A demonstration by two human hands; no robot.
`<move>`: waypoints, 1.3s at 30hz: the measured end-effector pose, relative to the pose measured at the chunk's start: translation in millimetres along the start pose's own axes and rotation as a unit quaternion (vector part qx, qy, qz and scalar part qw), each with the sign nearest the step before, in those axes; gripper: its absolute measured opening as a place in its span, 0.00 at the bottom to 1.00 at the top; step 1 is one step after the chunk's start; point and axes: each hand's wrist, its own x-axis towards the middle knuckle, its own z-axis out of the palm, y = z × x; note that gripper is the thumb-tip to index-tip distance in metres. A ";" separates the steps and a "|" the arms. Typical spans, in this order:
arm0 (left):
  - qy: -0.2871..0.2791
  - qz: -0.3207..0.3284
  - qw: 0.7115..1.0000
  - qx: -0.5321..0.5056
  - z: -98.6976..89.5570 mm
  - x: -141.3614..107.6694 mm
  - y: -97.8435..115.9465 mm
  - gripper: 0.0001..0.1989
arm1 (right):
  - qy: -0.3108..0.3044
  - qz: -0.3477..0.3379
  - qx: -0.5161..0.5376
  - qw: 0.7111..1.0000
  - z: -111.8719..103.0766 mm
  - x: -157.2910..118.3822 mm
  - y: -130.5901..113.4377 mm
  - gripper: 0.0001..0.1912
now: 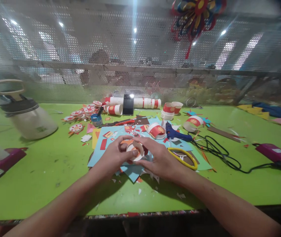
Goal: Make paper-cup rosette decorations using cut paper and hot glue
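Between my two hands is a small paper cup piece point(137, 157), its round white opening facing me. My left hand point(117, 152) closes around its left side, with the thumb reaching into the opening. On the opposite side, the fingers of my right hand point(156, 157) wrap the rim. Under them lie light blue paper sheets point(96, 158) covered with cut scraps. A red-and-white cut paper cup point(156, 130) lies just beyond my hands. Right of it rests a blue glue gun point(177, 133). Yellow-handled scissors point(184, 158) sit beside my right wrist.
A large jug point(32, 115) stands at left, above a purple power strip point(4, 164). Round paper pieces point(89, 110), a blue jar point(96, 120), a phone point(128, 104) and stacked cups point(168, 110) line the back. A black cord point(221, 154) runs right to another power strip point(278, 156).
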 end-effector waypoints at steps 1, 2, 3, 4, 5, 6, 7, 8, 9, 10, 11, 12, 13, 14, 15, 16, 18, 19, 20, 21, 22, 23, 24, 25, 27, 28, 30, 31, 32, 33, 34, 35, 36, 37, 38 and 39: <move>0.001 -0.009 1.000 -0.005 -0.4 0.0 -0.3 0.30 | -0.004 -0.002 0.003 1.000 -0.2 -0.1 -1.0 0.25; 0.000 -0.017 1.000 -0.011 -0.6 -0.1 -0.4 0.29 | -0.007 -0.003 0.007 1.000 -0.4 -0.2 -1.7 0.25; 0.000 -0.022 1.000 -0.016 -0.7 -0.3 -0.3 0.29 | -0.009 -0.004 0.010 1.000 -0.7 -0.2 -2.1 0.25; 0.001 -0.023 1.000 -0.020 -0.5 -0.7 -0.1 0.28 | -0.009 -0.003 0.013 1.000 -1.0 -0.2 -2.4 0.25; 0.003 -0.020 1.000 -0.021 -0.1 -1.2 0.3 0.27 | -0.008 0.000 0.015 1.000 -1.3 -0.2 -2.5 0.25; 0.004 -0.014 1.000 -0.021 0.5 -1.8 0.8 0.25 | -0.007 0.004 0.017 1.000 -1.8 -0.2 -2.7 0.25; 0.004 -0.008 1.000 -0.019 1.0 -2.4 1.3 0.23 | -0.007 0.008 0.020 1.000 -2.3 -0.1 -3.0 0.26; 0.002 -0.004 1.000 -0.017 1.5 -3.0 1.7 0.22 | -0.009 0.014 0.023 1.000 -2.8 0.0 -3.4 0.26; 0.000 -0.001 1.000 -0.019 1.8 -3.6 1.9 0.21 | -0.013 0.019 0.027 0.999 -3.2 0.0 -4.0 0.27; -0.003 -0.001 1.000 -0.022 1.9 -4.1 2.0 0.20 | -0.016 0.024 0.030 0.999 -3.4 0.1 -4.6 0.27; -0.006 -0.002 1.000 -0.025 1.9 -4.5 1.8 0.19 | -0.019 0.027 0.031 0.999 -3.4 0.2 -5.1 0.27; -0.007 0.000 1.000 -0.027 1.6 -4.7 1.4 0.19 | -0.021 0.030 0.029 0.999 -3.2 0.2 -5.5 0.28; -0.005 0.002 1.000 -0.028 1.3 -4.9 0.8 0.18 | -0.022 0.031 0.025 0.999 -2.9 0.2 -5.6 0.28; -0.005 0.005 1.000 -0.030 1.0 -5.0 0.1 0.18 | -0.022 0.032 0.020 0.999 -2.3 0.1 -5.3 0.29; -0.006 0.005 0.999 -0.033 0.8 -5.1 -0.5 0.18 | -0.021 0.030 0.016 0.999 -1.7 0.0 -4.7 0.28; -0.006 0.004 0.999 -0.038 0.7 -5.1 -1.1 0.19 | -0.021 0.028 0.013 0.999 -1.0 -0.3 -3.7 0.28; -0.007 0.001 0.999 -0.050 1.0 -5.1 -2.1 0.19 | -0.023 0.026 0.008 0.999 0.3 -0.9 -1.5 0.27; -0.007 0.001 0.999 -0.054 1.3 -5.2 -2.5 0.18 | -0.023 0.028 0.004 0.999 0.8 -1.2 -0.5 0.26; -0.005 0.004 0.998 -0.055 1.5 -5.2 -3.0 0.17 | -0.022 0.029 0.001 0.999 1.2 -1.5 0.2 0.26; -0.002 0.007 0.999 -0.054 1.7 -5.1 -3.5 0.16 | -0.020 0.027 -0.002 0.999 1.3 -1.6 0.4 0.26; 0.000 0.010 0.999 -0.052 1.6 -4.9 -4.3 0.16 | -0.017 0.025 -0.003 1.000 1.2 -1.6 0.2 0.26; 0.002 0.009 0.999 -0.050 1.3 -4.4 -5.2 0.16 | -0.016 0.022 -0.001 1.000 0.9 -1.5 -0.4 0.25; 0.004 0.006 0.999 -0.049 0.8 -3.7 -6.3 0.17 | -0.016 0.023 0.007 1.000 0.4 -1.2 -1.2 0.25; 0.006 0.001 0.999 -0.047 0.2 -2.8 -7.4 0.18 | -0.018 0.032 0.021 0.999 -0.4 -0.9 -2.0 0.25; 0.010 -0.009 0.999 -0.043 -1.3 -1.2 -9.0 0.20 | -0.029 0.076 0.059 0.995 -2.8 -0.1 -3.1 0.28; 0.014 -0.012 0.999 -0.041 -1.9 -0.7 -9.2 0.21 | -0.036 0.103 0.083 0.991 -4.4 0.2 -3.3 0.29; 0.020 -0.018 0.999 -0.031 -2.6 -1.1 -8.3 0.21 | -0.051 0.153 0.140 0.977 -8.5 0.8 -3.0 0.31; 0.022 -0.020 0.999 -0.026 -2.7 -1.6 -7.5 0.20 | -0.058 0.170 0.170 0.969 -10.7 1.2 -2.7 0.31; 0.021 -0.022 0.999 -0.022 -2.7 -2.2 -6.7 0.20 | -0.065 0.183 0.201 0.960 -12.8 1.7 -2.4 0.31; 0.018 -0.019 0.999 -0.017 -2.5 -2.6 -6.3 0.19 | -0.069 0.196 0.230 0.951 -14.5 2.2 -2.1 0.31; 0.016 -0.014 1.000 -0.013 -2.3 -2.7 -6.4 0.18 | -0.071 0.209 0.253 0.942 -15.6 2.9 -2.0 0.30; 0.013 -0.007 1.000 -0.009 -2.1 -2.5 -7.2 0.18 | -0.068 0.222 0.267 0.935 -16.1 3.6 -2.2 0.29; 0.008 0.000 1.000 -0.005 -1.9 -2.0 -8.4 0.18 | -0.065 0.234 0.274 0.930 -15.8 4.3 -2.5 0.27; 0.003 0.008 1.000 -0.001 -1.7 -1.4 -10.0 0.18 | -0.061 0.243 0.279 0.927 -14.9 4.9 -3.0 0.25; -0.001 0.015 1.000 0.002 -1.5 -0.7 -11.7 0.18 | -0.056 0.248 0.283 0.925 -13.5 5.4 -3.6 0.22; -0.004 0.021 1.000 0.005 -1.3 -0.1 -13.4 0.18 | -0.052 0.251 0.286 0.923 -11.9 5.7 -4.3 0.20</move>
